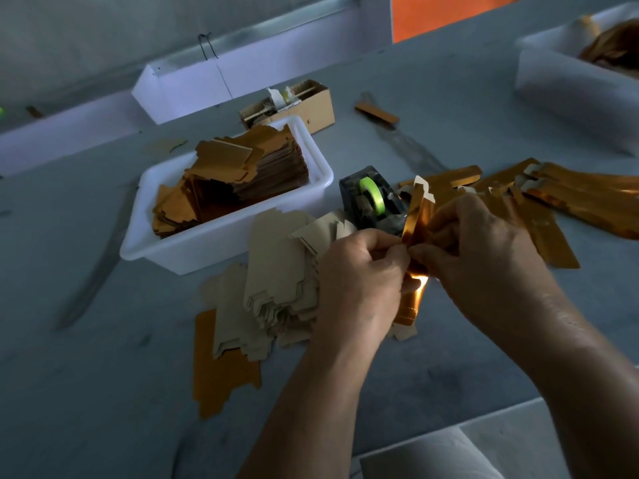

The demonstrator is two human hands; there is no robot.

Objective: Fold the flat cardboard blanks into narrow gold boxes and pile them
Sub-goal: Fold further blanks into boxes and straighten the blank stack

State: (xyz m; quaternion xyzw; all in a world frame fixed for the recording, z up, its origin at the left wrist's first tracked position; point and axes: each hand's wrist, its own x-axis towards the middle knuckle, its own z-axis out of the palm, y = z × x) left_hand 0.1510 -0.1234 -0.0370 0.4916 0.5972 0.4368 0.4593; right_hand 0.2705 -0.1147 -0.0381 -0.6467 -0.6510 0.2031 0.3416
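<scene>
Gold box (416, 216) between both hands

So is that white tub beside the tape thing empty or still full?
Full: the white tub holds a dense heap of gold blanks, rising above its rim.

Tub (313, 152) of blanks (238, 181) left of tape dispenser (371, 198) — folded boxes (560, 195) right; loose blanks (273, 292) before tub.
</scene>
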